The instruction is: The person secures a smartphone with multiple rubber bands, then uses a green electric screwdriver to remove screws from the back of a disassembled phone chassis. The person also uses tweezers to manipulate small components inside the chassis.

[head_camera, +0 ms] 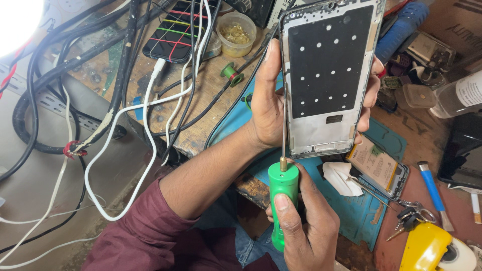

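Note:
My left hand [268, 103] grips a bare phone frame [326, 75] upright, its inner side toward me: a black panel dotted with white spots, with silver metal below. My right hand [301, 221] is closed around a green-handled screwdriver [281, 198]. Its thin metal shaft runs up along the frame's left edge, beside my left palm. The tip's exact contact point is too fine to see.
A blue work mat [359, 211] carries a phone battery unit [377, 165], a white cloth scrap [340, 176], keys [409, 218] and a blue brush [433, 190]. Behind lie tangled cables [115, 90], a phone with a striped screen [175, 30], a plastic cup of small parts [236, 32] and a yellow device [437, 248].

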The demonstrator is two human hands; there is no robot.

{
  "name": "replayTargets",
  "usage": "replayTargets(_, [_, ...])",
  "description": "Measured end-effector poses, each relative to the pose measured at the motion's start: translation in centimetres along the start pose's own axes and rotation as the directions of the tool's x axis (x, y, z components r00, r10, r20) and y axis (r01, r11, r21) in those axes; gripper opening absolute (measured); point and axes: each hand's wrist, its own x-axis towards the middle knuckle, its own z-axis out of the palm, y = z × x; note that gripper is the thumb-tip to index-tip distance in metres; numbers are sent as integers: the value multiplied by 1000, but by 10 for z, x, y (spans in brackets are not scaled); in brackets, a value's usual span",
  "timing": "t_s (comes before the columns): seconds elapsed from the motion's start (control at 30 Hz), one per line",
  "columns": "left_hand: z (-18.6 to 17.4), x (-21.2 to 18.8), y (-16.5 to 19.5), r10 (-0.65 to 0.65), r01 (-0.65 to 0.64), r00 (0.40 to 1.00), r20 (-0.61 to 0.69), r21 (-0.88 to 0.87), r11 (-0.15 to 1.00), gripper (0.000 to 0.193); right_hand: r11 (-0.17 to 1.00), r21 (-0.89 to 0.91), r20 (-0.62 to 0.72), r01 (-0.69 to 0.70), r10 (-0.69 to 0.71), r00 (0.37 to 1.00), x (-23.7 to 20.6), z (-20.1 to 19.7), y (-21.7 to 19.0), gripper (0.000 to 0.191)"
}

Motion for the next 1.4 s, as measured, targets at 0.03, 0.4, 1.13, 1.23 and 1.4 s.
replayTargets(0.03, [-1, -1, -1, 3, -3, 1000, -1, 8, 1000, 109, 1000, 0, -2, 1, -1, 1000, 0, 0, -1, 59])
replayTargets(0.4, [-9, -3, -5, 25, -25, 999, 33, 14, 1000, 105, 1000, 7, -6, -4, 4, 1000, 1, 2, -5, 59])
replayTargets(1.13, [-9, 3, 7, 85, -84, 996, 26, -27, 996, 106, 989, -64, 2, -132, 133, 991, -24, -15, 30, 61])
replayTargets(1.23, [-10, 4, 8, 90, -89, 996, 28, -24, 996, 109, 996, -75, -1, -39, 40, 999, -28, -20, 31, 60])
replayTargets(1.4, [-11, 4, 9, 59, -57, 997, 48, -53, 997, 110, 984, -135, -28, -119, 117, 993, -26, -21, 29, 60])
